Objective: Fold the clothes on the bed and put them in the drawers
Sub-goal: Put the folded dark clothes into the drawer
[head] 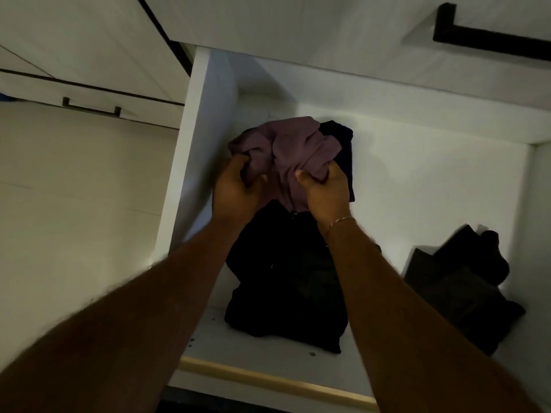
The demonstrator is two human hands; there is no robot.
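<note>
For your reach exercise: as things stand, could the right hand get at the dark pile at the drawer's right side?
Probably not at once. The way to the dark pile looks open across the drawer floor, but the right hand is gripping the purple garment and would have to let go first.

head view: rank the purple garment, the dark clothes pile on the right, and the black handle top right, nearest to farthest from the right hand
1. Purple garment: gripped by the right hand, at the drawer's left back.
2. Dark clothes pile: lower right on the drawer floor, apart from the hand.
3. Black handle: top right, on the drawer front above.
</note>
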